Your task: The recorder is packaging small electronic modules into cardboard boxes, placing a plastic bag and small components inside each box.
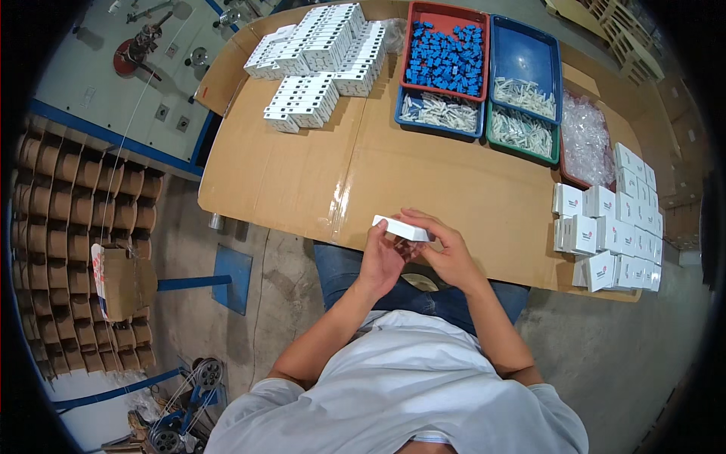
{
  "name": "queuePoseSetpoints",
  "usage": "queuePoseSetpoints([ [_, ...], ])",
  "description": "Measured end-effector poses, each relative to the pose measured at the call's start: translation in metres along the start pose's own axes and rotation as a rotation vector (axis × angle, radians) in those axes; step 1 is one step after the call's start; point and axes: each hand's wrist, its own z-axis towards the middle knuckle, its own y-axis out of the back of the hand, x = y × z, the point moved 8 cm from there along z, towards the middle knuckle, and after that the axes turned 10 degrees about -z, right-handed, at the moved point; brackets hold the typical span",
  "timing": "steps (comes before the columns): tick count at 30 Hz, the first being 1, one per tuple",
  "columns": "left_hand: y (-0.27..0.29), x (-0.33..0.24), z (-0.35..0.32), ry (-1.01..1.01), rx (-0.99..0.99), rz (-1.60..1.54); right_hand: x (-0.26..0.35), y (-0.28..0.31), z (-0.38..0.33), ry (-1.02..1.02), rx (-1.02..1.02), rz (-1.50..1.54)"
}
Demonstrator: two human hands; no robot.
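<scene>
Just over the near edge of the cardboard-covered table (287, 181), a small flat white box (403, 228) is held between my two hands. My left hand (382, 261) grips its left end, thumb along the near side. At the right end, the fingers of my right hand (448, 250) curl over the top and round the corner. Some fingertips are hidden beneath the box. Similar white boxes (624, 227) are stacked at the table's right end.
At the back left stand stacks of white rectangular units (302, 102). A red tray (408, 45) holds blue plastic parts. Blue trays (562, 68) and a green tray (522, 153) hold small white pieces. Clear plastic bags (584, 140) fill another tray. Blue-framed machinery (189, 284) stands left.
</scene>
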Motion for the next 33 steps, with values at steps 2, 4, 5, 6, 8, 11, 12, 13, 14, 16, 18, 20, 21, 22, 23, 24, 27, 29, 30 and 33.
queuePoseSetpoints([
  [2, -0.003, -0.007, -0.001, -0.101, -0.048, -0.058, 0.013, 0.006, -0.006, 0.268, -0.08, -0.2],
  [4, -0.003, -0.016, 0.002, -0.279, -0.094, 0.082, 0.032, 0.007, -0.011, 0.286, -0.079, -0.244],
  [5, -0.005, -0.027, 0.001, -0.457, -0.128, 0.228, 0.024, 0.011, -0.013, 0.277, -0.082, -0.242],
  [6, -0.018, -0.035, 0.005, -0.544, -0.015, 0.31, 0.014, 0.019, -0.011, 0.254, -0.067, -0.13],
  [8, -0.034, -0.038, 0.003, -0.633, 0.058, 0.51, 0.002, 0.031, -0.012, 0.229, -0.068, -0.02],
  [11, -0.053, -0.036, 0.004, -0.715, 0.179, 0.791, -0.003, 0.037, -0.01, 0.104, -0.085, 0.169],
  [12, -0.058, -0.033, 0.004, -0.711, 0.208, 0.826, -0.003, 0.037, -0.01, 0.136, -0.078, 0.23],
  [13, -0.061, -0.031, 0.005, -0.708, 0.236, 0.86, -0.001, 0.036, -0.011, 0.167, -0.069, 0.292],
  [14, -0.062, -0.031, 0.007, -0.704, 0.241, 0.861, 0.001, 0.037, -0.012, 0.168, -0.076, 0.292],
  [16, -0.067, -0.027, 0.006, -0.716, 0.314, 0.96, 0.012, 0.033, -0.015, 0.188, -0.056, 0.138],
  [18, -0.069, -0.03, 0.001, -0.728, 0.313, 0.947, 0.01, 0.033, -0.017, 0.214, -0.04, 0.063],
  [20, -0.067, -0.032, 0.0, -0.742, 0.31, 0.933, 0.004, 0.033, -0.017, 0.24, -0.021, -0.012],
  [21, -0.073, -0.036, -0.007, -0.922, 0.358, 1.054, -0.002, 0.033, -0.015, 0.231, -0.003, 0.106],
  [22, -0.077, -0.036, -0.016, -1.104, 0.406, 1.174, -0.006, 0.032, -0.014, 0.221, 0.014, 0.225],
  [23, -0.073, -0.038, -0.014, -1.102, 0.402, 1.174, -0.007, 0.03, -0.015, 0.219, 0.015, 0.226],
  [24, -0.07, -0.035, -0.011, -1.087, 0.446, 1.249, -0.007, 0.03, -0.015, 0.174, -0.019, 0.212],
  [27, -0.062, -0.031, -0.009, -1.068, 0.513, 1.326, -0.013, 0.029, -0.012, 0.148, -0.057, 0.207],
  [29, -0.061, -0.029, -0.01, -1.064, 0.535, 1.329, -0.014, 0.029, -0.013, 0.166, -0.061, 0.218],
  [30, -0.064, -0.03, -0.01, -1.055, 0.529, 1.3, -0.02, 0.03, -0.015, 0.111, -0.057, 0.238],
  [33, -0.058, -0.029, -0.005, -0.906, 0.392, 1.112, -0.022, 0.038, -0.019, 0.108, -0.064, 0.114],
])
